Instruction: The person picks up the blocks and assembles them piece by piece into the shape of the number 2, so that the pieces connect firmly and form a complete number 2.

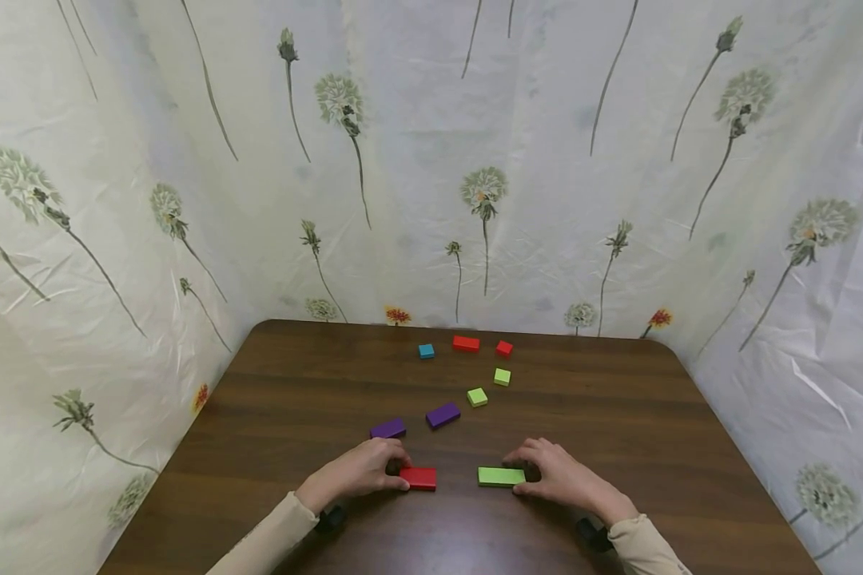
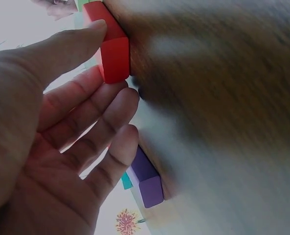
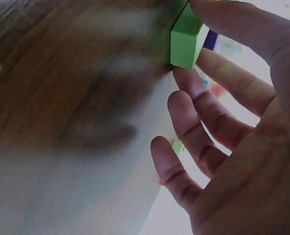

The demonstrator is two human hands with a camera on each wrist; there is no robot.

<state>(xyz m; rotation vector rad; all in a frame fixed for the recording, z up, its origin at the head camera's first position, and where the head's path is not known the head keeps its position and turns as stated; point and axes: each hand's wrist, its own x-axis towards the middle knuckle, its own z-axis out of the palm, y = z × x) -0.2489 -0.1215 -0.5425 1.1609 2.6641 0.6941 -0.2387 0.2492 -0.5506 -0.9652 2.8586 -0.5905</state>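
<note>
My left hand (image 1: 363, 469) pinches the left end of a red block (image 1: 420, 479) lying flat on the table. In the left wrist view the thumb lies on one side of that block (image 2: 114, 54) and the fingertips are at its other side. Across a gap to the right, my right hand (image 1: 557, 473) pinches the right end of a long light green block (image 1: 501, 477). In the right wrist view, thumb and forefinger flank the green block (image 3: 186, 41); the other fingers hold nothing. One purple block (image 1: 388, 429) lies just beyond the left hand, partly covered by it.
Another purple block (image 1: 443, 415) lies mid-table. Behind it are two small green blocks, a nearer one (image 1: 478, 397) and a farther one (image 1: 502, 377). Near the back edge sit a blue block (image 1: 427, 351), a red block (image 1: 466, 343) and a small red block (image 1: 504, 348). A flowered curtain (image 1: 417, 263) surrounds the table.
</note>
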